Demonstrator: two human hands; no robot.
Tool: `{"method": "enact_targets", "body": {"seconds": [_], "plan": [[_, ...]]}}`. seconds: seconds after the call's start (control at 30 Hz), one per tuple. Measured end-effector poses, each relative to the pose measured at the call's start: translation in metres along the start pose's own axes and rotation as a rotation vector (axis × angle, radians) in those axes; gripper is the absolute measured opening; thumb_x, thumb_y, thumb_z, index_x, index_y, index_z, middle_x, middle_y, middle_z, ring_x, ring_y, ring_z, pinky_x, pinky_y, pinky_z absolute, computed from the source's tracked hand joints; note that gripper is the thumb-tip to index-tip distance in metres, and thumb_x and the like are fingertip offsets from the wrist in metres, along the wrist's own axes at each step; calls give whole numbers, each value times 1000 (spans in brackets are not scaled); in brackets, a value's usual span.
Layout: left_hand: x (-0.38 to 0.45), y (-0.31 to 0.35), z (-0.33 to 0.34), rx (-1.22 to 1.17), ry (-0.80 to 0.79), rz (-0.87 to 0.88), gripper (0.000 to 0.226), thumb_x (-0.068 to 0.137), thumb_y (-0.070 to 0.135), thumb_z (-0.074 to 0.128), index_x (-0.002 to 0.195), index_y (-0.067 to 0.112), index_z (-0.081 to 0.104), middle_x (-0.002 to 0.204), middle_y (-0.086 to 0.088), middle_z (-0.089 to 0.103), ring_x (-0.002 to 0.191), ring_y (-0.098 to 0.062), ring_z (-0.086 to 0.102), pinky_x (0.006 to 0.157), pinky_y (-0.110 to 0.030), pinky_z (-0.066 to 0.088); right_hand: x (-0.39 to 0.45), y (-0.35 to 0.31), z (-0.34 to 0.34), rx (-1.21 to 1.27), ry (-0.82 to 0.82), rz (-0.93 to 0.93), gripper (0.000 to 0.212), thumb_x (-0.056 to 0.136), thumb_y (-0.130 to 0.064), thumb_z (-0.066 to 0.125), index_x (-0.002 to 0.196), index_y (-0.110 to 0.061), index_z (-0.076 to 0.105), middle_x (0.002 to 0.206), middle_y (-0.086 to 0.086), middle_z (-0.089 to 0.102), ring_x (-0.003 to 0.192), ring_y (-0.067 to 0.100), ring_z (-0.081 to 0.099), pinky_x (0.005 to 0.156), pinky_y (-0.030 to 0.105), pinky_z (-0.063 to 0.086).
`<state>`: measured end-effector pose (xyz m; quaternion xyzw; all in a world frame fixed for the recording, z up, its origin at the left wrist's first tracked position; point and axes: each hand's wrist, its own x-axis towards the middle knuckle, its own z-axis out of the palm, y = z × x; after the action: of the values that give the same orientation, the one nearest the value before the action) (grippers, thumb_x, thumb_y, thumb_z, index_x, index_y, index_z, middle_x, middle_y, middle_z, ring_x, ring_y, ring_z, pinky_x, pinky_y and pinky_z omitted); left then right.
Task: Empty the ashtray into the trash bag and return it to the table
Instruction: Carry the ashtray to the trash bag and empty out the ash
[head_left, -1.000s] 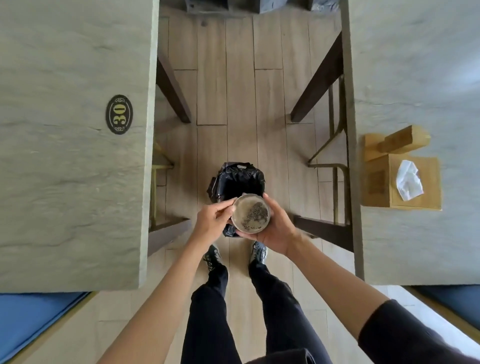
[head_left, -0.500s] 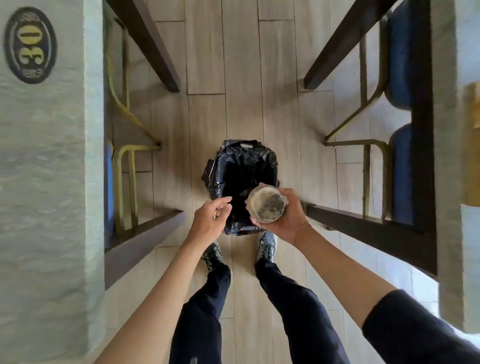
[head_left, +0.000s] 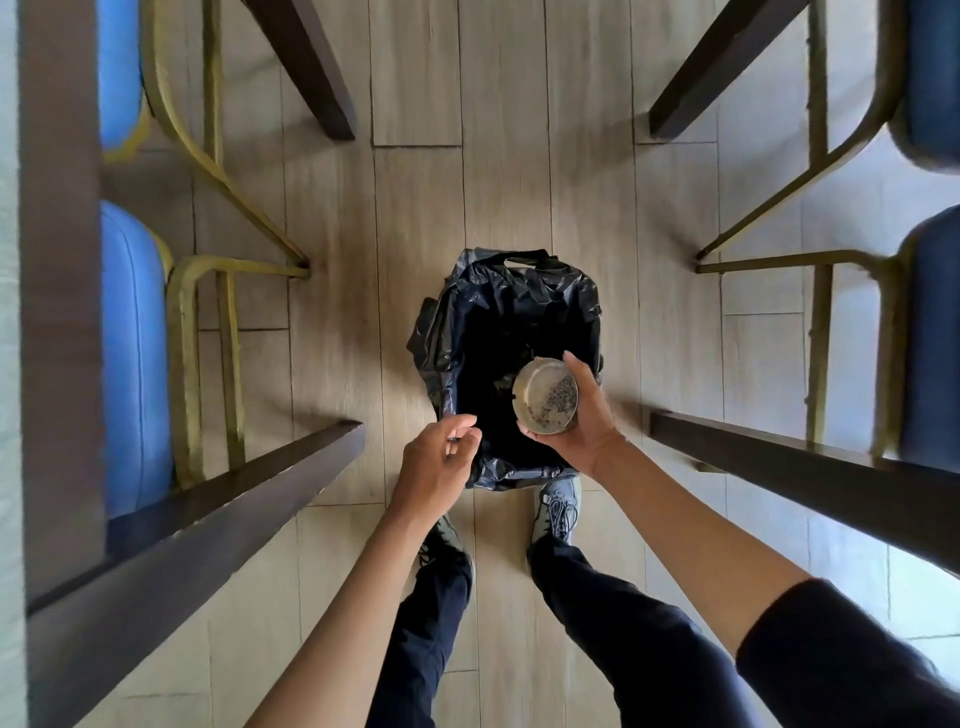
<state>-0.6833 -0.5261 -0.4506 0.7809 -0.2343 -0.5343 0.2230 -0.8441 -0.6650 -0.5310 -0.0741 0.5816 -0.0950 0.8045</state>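
A round metal ashtray (head_left: 540, 400) with dark ash and crumbs inside sits tilted slightly in my right hand (head_left: 587, 415), whose fingers wrap its rim and underside. It hovers over the near right part of the open black trash bag (head_left: 519, 291), which stands on the wooden floor. My left hand (head_left: 434, 467) is at the bag's near left rim with its fingers curled. Whether it pinches the plastic cannot be told.
Dark wooden table beams slant in on the left (head_left: 208, 519) and right (head_left: 805, 467). Blue-cushioned chairs with yellow metal frames stand at the left (head_left: 132, 353) and right (head_left: 930, 332). My shoes (head_left: 556, 512) touch the bag's near edge. Bare floor lies beyond the bag.
I have bent down between the tables, so the bag looks larger and the tabletops left the view. My left hand let go of the ashtray and moved to the bag's rim; the ashtray now sits lower over the opening.
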Motion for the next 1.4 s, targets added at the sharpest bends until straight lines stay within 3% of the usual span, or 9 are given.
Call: {"method": "enact_targets", "body": {"seconds": [0.2,0.47,0.57,0.7,0.8,0.93,1.17,1.27,1.4], "plan": [[15,-16,0,17,16,7,36,100,30,52,133,16,60,132,-4,64,104,-2,55,71,3,38,34,18,7,-164,205,-7,51,83,-58,69,115,-19,68,107,14,74,96,30,69,97,50,54],[17,-18,2,13,25,22,36,100,29,52,131,15,61,130,-3,65,104,-3,56,71,1,38,36,18,6,-107,224,-36,59,76,-59,69,120,-20,67,121,16,71,107,33,69,96,50,55],[15,-19,6,4,26,25,35,100,27,53,131,13,62,128,-5,65,103,-3,54,70,9,36,33,14,10,-258,253,-76,41,83,-57,63,110,-26,68,110,12,73,95,30,70,92,49,57],[13,-21,10,-7,33,23,35,100,26,53,131,13,62,129,-5,65,101,-3,56,71,11,35,31,12,15,-616,270,-316,21,86,-56,57,100,-45,68,110,-1,70,110,22,64,96,40,52],[12,-22,11,-10,47,14,34,100,26,53,130,13,62,129,-3,65,102,-2,56,71,12,33,30,6,18,-697,289,-426,28,87,-52,55,106,-37,70,108,0,71,99,13,63,81,30,49],[13,-22,8,-11,51,19,34,100,27,53,131,14,62,129,-2,66,102,-2,56,70,3,39,32,-3,23,-692,325,-439,26,89,-50,56,106,-37,71,105,-4,71,96,11,62,78,27,46],[17,-21,6,-20,56,16,34,100,27,54,130,14,62,130,-2,65,105,-3,55,70,9,36,34,3,24,-753,326,-423,25,93,-52,55,111,-40,67,101,-7,68,97,11,62,77,25,45],[18,-20,7,-22,53,24,35,100,26,53,131,13,62,129,-4,66,103,-3,56,70,10,35,35,9,23,-731,394,-430,34,91,-56,54,118,-39,64,105,-4,67,104,19,62,82,30,44],[22,-20,9,-25,46,25,35,100,25,54,131,11,62,128,-4,66,100,-3,56,71,10,35,38,13,24,-761,383,-439,49,84,-59,67,128,-37,60,120,-6,64,110,15,58,91,31,46]]}}
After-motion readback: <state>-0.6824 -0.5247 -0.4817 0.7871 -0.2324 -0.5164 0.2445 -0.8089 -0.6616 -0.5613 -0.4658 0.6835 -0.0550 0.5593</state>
